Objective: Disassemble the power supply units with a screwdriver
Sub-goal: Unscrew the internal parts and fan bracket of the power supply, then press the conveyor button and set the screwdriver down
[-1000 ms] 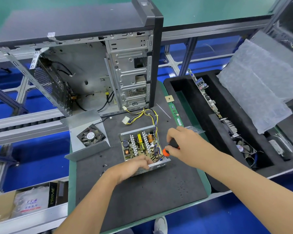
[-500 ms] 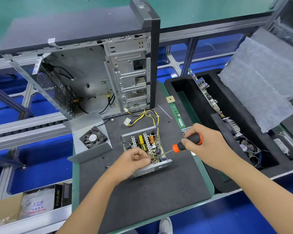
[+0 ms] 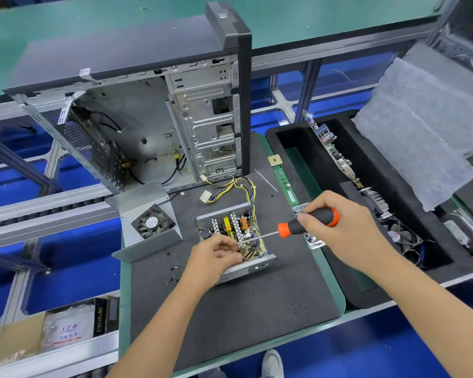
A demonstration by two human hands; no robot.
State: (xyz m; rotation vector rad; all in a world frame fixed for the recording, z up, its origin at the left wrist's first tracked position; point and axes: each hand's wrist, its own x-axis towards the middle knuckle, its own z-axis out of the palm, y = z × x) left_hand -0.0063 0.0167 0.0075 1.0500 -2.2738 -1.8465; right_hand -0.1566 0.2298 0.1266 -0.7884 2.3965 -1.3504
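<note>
Dark foam matting covers the worktop (image 3: 230,317), edged in green. Near its middle sits the power supply (image 3: 234,236), lid off: a grey sheet-metal tray holding a board with finned heat sinks, a copper coil and yellow wires. Its near-left corner is gripped by the left hand (image 3: 216,259), fingers curled. The screwdriver (image 3: 292,227) is held in the right hand (image 3: 336,227), fingers wrapped round the black-and-orange handle. The shaft lies nearly level, long axis running right to left, tip over the board just beside the left fingers. Loose black screws (image 3: 174,268) lie left of the unit.
</note>
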